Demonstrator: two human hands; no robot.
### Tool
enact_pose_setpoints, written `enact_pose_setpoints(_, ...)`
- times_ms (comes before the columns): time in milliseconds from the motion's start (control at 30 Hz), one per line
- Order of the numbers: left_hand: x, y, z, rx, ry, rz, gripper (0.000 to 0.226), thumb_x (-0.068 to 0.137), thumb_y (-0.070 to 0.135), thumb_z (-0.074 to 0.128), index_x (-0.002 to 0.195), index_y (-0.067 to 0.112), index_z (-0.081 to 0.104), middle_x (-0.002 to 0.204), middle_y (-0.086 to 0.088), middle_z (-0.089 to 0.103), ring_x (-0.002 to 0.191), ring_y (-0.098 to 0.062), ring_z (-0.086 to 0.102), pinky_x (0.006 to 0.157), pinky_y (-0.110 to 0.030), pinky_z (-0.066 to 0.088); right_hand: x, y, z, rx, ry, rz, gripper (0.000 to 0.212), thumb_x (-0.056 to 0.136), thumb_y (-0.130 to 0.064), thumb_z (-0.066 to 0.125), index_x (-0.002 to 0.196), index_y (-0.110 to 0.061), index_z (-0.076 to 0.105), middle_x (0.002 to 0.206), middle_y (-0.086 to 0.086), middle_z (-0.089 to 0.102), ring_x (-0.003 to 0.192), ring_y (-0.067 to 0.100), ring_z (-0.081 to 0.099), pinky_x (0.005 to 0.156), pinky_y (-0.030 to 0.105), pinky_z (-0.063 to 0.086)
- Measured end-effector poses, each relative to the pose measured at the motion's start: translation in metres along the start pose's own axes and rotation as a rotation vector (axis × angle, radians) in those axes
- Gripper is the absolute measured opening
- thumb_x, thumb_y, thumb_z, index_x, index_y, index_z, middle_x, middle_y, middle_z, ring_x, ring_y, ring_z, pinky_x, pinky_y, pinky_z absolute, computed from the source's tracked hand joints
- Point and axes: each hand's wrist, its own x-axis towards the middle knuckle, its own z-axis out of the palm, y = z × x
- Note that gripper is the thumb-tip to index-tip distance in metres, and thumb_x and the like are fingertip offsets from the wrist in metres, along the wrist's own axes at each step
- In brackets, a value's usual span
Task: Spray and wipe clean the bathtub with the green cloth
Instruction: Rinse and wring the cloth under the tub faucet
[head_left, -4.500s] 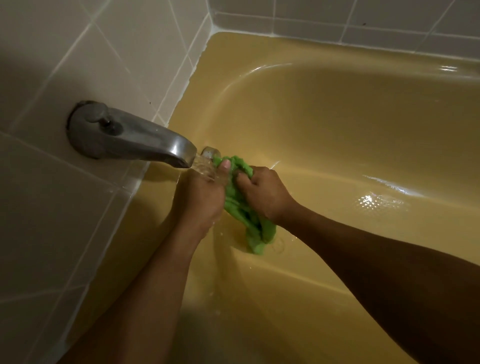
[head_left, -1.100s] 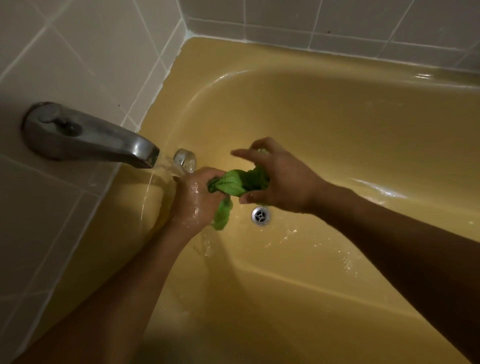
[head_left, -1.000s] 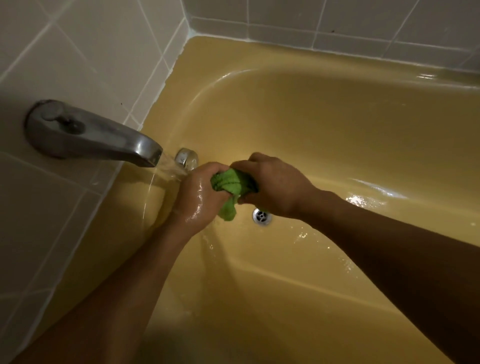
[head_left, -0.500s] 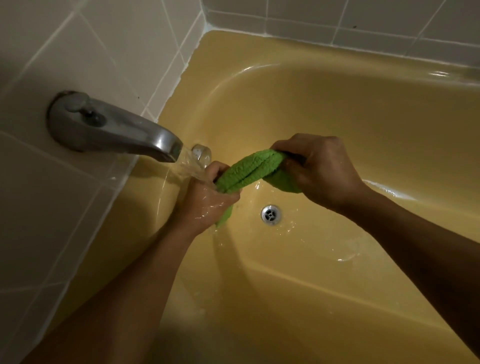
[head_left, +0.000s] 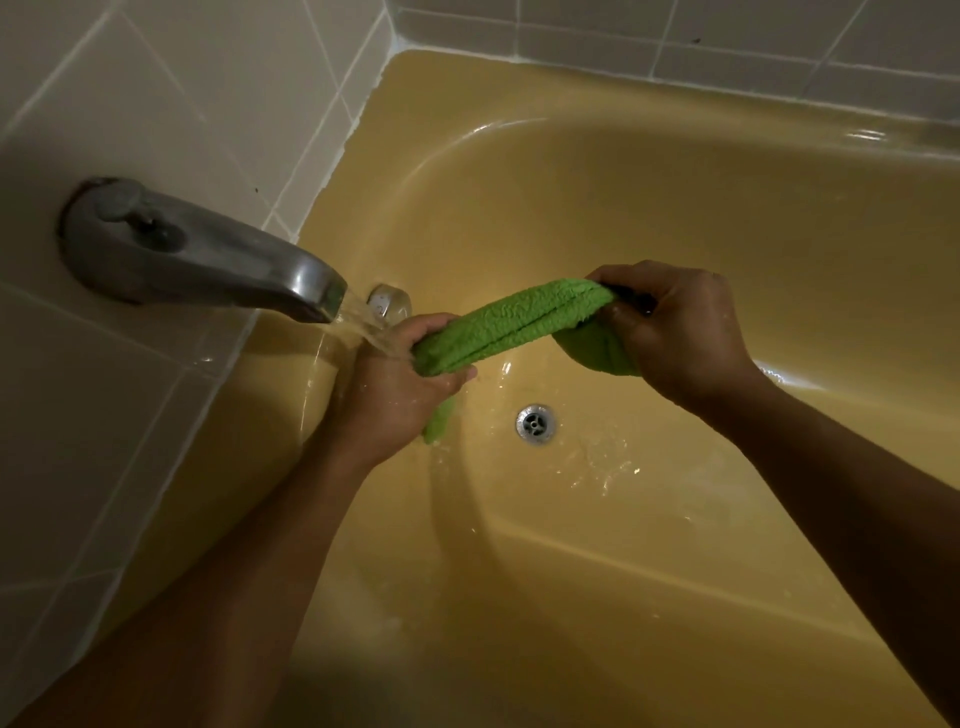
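The green cloth (head_left: 514, 325) is rolled into a thick rope and stretched between both hands over the yellow bathtub (head_left: 649, 218). My left hand (head_left: 387, 389) grips its lower left end under the running water, and a short tail hangs below the fist. My right hand (head_left: 675, 332) grips the upper right end, with a fold of cloth bulging under the palm. No spray bottle is in view.
A metal spout (head_left: 208, 260) sticks out of the tiled wall (head_left: 156, 78) at the left and pours water onto my left hand. A round overflow knob (head_left: 389, 304) sits behind the stream. The drain (head_left: 535, 423) lies below the cloth, with wet tub floor around it.
The bunched cloth has been pulled out into a long roll. My right hand moved right and up, away from my left, which stayed under the stream.
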Motion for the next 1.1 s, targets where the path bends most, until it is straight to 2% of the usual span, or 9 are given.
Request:
enact_pose_setpoints(233,0.000,-0.004,0.004,0.452,-0.040,0.179,0.030,0.102,0.023,0.063,0.131,0.016,0.064,0.097,-0.003,0.069,0.082,-0.021,0.061,0.069,-0.030,0.042,-0.006,0.008,-0.001,-0.014,-0.003,0.020,0.029,0.090,-0.007,0.069,0.107,-0.028,0.079,0.095,-0.006,0.074,0.088,0.006,0.066,0.077,0.021,0.052)
enact_pose_setpoints(300,0.002,-0.008,0.004,0.520,-0.055,0.161,0.029,0.104,0.017,0.058,0.132,0.015,0.059,0.092,-0.006,0.065,0.079,-0.029,0.063,0.067,-0.035,0.048,-0.007,0.009,-0.001,-0.026,-0.018,0.008,0.028,0.091,-0.007,0.069,0.108,-0.027,0.079,0.094,-0.004,0.074,0.086,0.008,0.065,0.076,0.024,0.053)
enact_pose_setpoints(433,0.009,-0.013,0.005,0.703,0.010,0.294,0.014,0.098,0.011,0.063,0.110,0.006,0.056,0.069,0.000,0.044,0.059,-0.030,0.059,0.054,-0.042,0.054,-0.008,0.008,0.004,-0.019,-0.029,-0.003,0.029,0.091,-0.005,0.067,0.108,-0.025,0.079,0.092,-0.004,0.073,0.086,0.008,0.065,0.077,0.026,0.053)
enact_pose_setpoints(533,0.013,-0.016,0.001,0.553,-0.061,0.254,0.026,0.102,0.031,0.053,0.111,0.007,0.057,0.076,0.000,0.052,0.067,-0.027,0.057,0.062,-0.043,0.055,-0.005,0.007,0.006,0.016,-0.012,0.031,0.029,0.091,-0.005,0.066,0.108,-0.024,0.079,0.092,-0.007,0.072,0.087,0.005,0.064,0.079,0.028,0.054)
enact_pose_setpoints(667,0.015,-0.013,-0.007,0.467,-0.202,0.000,0.037,0.083,0.052,0.078,0.103,0.023,0.066,0.084,0.006,0.069,0.078,-0.015,0.069,0.070,-0.034,0.058,-0.002,0.010,0.003,0.063,0.036,0.114,0.029,0.094,-0.006,0.064,0.109,-0.026,0.078,0.099,-0.011,0.073,0.093,0.003,0.066,0.088,0.036,0.058)
enact_pose_setpoints(733,0.013,-0.008,-0.005,0.557,-0.225,-0.071,0.022,0.080,0.042,0.076,0.093,0.028,0.067,0.077,0.006,0.069,0.074,-0.017,0.069,0.066,-0.031,0.057,-0.001,0.012,0.000,0.119,0.069,0.167,0.031,0.095,-0.005,0.064,0.106,-0.029,0.079,0.099,-0.013,0.074,0.096,0.006,0.069,0.089,0.040,0.060)
enact_pose_setpoints(800,0.014,-0.009,-0.003,0.395,-0.229,-0.125,0.014,0.076,0.033,0.075,0.086,0.031,0.066,0.070,0.005,0.068,0.067,-0.019,0.069,0.059,-0.031,0.054,-0.004,0.015,-0.003,0.188,0.088,0.213,0.033,0.096,-0.005,0.063,0.100,-0.035,0.078,0.095,-0.016,0.076,0.093,0.008,0.072,0.086,0.042,0.061)
enact_pose_setpoints(900,0.016,-0.015,0.000,0.201,-0.199,-0.146,0.019,0.070,0.031,0.076,0.086,0.030,0.066,0.068,0.002,0.065,0.061,-0.015,0.063,0.057,-0.031,0.050,-0.007,0.023,-0.006,0.234,0.130,0.257,0.035,0.096,-0.007,0.065,0.096,-0.040,0.076,0.093,-0.014,0.077,0.092,0.011,0.073,0.084,0.046,0.062)
enact_pose_setpoints(1100,0.014,-0.028,0.003,0.218,-0.146,-0.097,0.019,0.073,0.030,0.072,0.090,0.035,0.064,0.074,0.003,0.068,0.063,-0.019,0.068,0.056,-0.044,0.059,-0.006,0.038,-0.021,0.238,0.199,0.325,0.028,0.096,-0.009,0.066,0.105,-0.032,0.079,0.098,-0.010,0.078,0.093,0.013,0.074,0.083,0.046,0.063)
